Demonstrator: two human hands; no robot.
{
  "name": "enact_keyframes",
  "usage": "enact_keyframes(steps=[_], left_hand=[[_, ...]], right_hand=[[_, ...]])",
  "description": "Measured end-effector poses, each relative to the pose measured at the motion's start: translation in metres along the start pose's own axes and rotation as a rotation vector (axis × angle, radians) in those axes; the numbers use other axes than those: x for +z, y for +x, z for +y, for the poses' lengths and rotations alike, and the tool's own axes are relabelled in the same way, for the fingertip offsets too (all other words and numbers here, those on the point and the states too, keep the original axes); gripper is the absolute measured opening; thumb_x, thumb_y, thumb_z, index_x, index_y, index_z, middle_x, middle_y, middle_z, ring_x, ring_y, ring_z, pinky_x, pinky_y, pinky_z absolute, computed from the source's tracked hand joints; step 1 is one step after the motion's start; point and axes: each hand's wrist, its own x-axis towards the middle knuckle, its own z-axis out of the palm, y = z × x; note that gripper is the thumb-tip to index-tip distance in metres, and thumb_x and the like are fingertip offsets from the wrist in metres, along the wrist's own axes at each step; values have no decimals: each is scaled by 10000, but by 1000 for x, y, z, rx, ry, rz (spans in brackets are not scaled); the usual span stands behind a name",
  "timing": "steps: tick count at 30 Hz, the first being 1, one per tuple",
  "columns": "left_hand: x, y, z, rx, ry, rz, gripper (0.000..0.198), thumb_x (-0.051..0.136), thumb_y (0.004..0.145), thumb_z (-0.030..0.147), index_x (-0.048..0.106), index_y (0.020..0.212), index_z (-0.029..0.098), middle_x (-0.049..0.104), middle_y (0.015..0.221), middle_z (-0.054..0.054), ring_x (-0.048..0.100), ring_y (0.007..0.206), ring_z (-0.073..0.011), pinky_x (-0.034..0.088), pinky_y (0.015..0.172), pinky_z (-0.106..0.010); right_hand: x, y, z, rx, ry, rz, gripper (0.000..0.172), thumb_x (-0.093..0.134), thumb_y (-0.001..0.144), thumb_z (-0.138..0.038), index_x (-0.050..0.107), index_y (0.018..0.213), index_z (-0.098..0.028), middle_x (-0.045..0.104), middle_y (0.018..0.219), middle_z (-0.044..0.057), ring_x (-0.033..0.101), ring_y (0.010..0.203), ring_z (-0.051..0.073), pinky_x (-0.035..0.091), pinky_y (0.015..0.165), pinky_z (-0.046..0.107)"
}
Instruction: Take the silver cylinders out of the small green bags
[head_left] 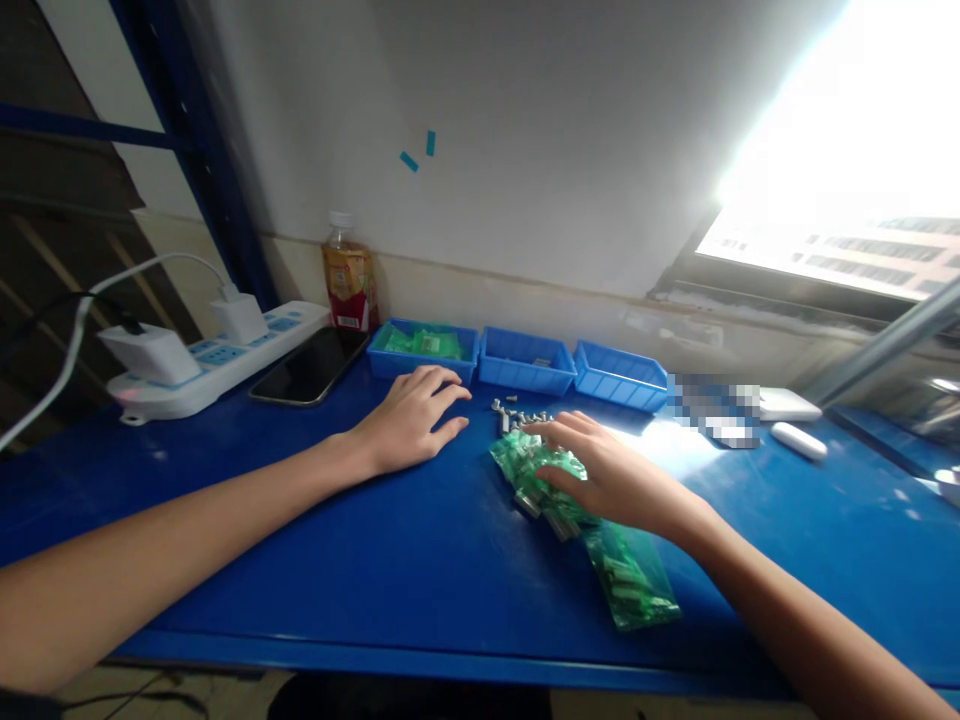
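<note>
My left hand (409, 420) lies flat on the blue table (390, 560), fingers spread, holding nothing, just in front of the left blue bin (390, 362) with green bags in it. My right hand (600, 475) rests palm down on a pile of green plastic bags (626, 575) filled with small metal parts; its fingers are spread over the bags. A little heap of loose small metal cylinders (516, 412) lies on the table just beyond the right hand's fingertips.
Two more blue bins (525, 375) (621, 385) stand in a row by the wall. A phone (309, 368), a white power strip (202, 365) with chargers and a drink bottle (349, 280) sit at back left. White items (799, 440) lie at right.
</note>
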Motion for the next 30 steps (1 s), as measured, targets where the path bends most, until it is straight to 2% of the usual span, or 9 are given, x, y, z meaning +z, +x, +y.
enact_keyframes(steps=[6, 9, 11, 13, 17, 19, 22, 26, 30], left_hand=[[-7, 1, 7, -8, -165, 41, 279, 527, 873, 368, 632, 1073, 205, 582, 1180, -90, 451, 1181, -264, 354, 1003, -440], [-22, 1, 32, -182, -478, 33, 257, 519, 871, 385, 663, 944, 185, 654, 1024, -59, 545, 1034, -232, 399, 947, -383], [-32, -1, 50, -312, -778, -77, 320, 460, 898, 414, 667, 912, 170, 678, 908, -44, 598, 884, -201, 447, 836, -333], [-37, -4, 65, -325, -980, -166, 329, 482, 885, 425, 673, 872, 157, 673, 809, -28, 603, 829, -179, 441, 803, -296], [-29, -8, 72, -473, -1252, -292, 474, 452, 882, 551, 676, 896, 134, 647, 739, -34, 548, 648, -129, 366, 565, -237], [-24, -8, 69, -568, -1408, -348, 558, 439, 861, 624, 677, 908, 121, 637, 728, -42, 529, 610, -117, 341, 535, -228], [-21, -8, 65, -609, -1546, -386, 567, 502, 814, 651, 671, 870, 113, 625, 729, -41, 534, 628, -111, 372, 579, -230], [-23, -7, 66, -581, -1505, -363, 378, 644, 768, 492, 622, 774, 115, 586, 708, -13, 513, 638, -99, 373, 598, -229], [-16, -7, 66, -589, -1447, -230, 206, 648, 749, 308, 604, 837, 127, 565, 702, 17, 482, 609, -77, 370, 604, -224]], right_hand=[[-4, 6, 0, 200, 245, 166, 228, 510, 889, -273, 676, 1018, -186, 681, 812, 45, 604, 665, 146, 475, 582, 265], [-3, 8, -4, 324, 434, 303, 248, 522, 879, -337, 688, 951, -168, 675, 735, 34, 577, 599, 130, 444, 519, 242], [1, 9, -8, 359, 551, 386, 256, 548, 862, -365, 678, 937, -158, 670, 720, 33, 570, 578, 123, 429, 482, 228], [5, 9, -14, 347, 621, 459, 239, 576, 845, -362, 662, 931, -156, 660, 700, 28, 574, 565, 122, 425, 457, 220], [13, 5, -25, 207, 478, 593, 122, 569, 858, -258, 642, 923, -186, 684, 775, 35, 633, 657, 144, 506, 548, 251], [13, 2, -30, 21, 299, 612, 154, 538, 868, -162, 638, 977, -205, 696, 850, 45, 652, 744, 154, 537, 651, 284], [9, -3, -34, -310, 117, 514, 326, 491, 849, -43, 606, 1107, -204, 698, 919, 65, 651, 882, 172, 537, 768, 322], [3, -3, -37, -508, -19, 369, 333, 429, 864, -42, 611, 1099, -191, 702, 946, 77, 633, 964, 190, 515, 776, 348], [6, -1, -39, -495, -82, 329, 283, 451, 868, -62, 615, 1067, -180, 694, 961, 75, 596, 1008, 215, 477, 813, 388]])
